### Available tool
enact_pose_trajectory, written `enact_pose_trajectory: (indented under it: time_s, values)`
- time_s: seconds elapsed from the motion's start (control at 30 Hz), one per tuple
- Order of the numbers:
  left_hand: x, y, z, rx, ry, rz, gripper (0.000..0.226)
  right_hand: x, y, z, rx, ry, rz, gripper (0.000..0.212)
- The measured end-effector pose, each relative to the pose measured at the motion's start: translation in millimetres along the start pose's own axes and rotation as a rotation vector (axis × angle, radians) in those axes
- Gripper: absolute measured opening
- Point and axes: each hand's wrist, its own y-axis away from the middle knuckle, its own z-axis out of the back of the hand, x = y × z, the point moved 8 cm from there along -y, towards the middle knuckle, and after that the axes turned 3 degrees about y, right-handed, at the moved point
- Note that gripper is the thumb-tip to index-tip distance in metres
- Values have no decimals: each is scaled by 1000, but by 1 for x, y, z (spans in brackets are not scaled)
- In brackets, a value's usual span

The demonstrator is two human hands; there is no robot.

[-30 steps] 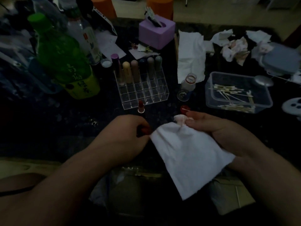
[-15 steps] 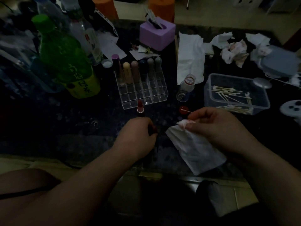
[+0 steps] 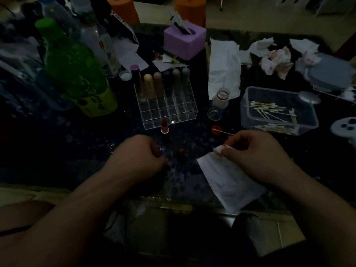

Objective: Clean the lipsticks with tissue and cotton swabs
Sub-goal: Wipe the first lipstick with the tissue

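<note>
Reaches both forearms in over the counter's near edge. Pinches a bunched corner of the tissue with the right grip, knuckles up, a cotton swab poking out past the fingers. Curls the left grip palm-down just beside an upright dark lipstick; cannot tell whether it encloses anything.

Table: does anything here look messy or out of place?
Yes. Crumpled, pink-stained tissues lie heaped at the far right, and one uncapped red lipstick stands outside the clear organizer.
</note>
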Motion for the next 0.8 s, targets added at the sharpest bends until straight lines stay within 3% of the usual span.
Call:
enact_pose_trajectory:
  time_s: [0.23, 0.33, 0.5, 0.7, 0.8]
  values:
    - [5, -11, 1, -259, 262, 17, 40, 8, 2, -1, 56, -67, 0, 24]
    - [0, -10, -1, -329, 252, 4, 46, 8, 3, -2, 74, -66, 0, 25]
    - [-4, -9, -2, -386, 225, -5, 31, 9, 8, -1, 88, -77, 3, 27]
    - [-12, -1, 14, -329, 472, 3, 9, 13, 16, 6, 102, -204, 2, 28]
    - [-34, 24, 32, -173, 728, -55, 12, 23, 25, 19, 30, -343, 25, 27]
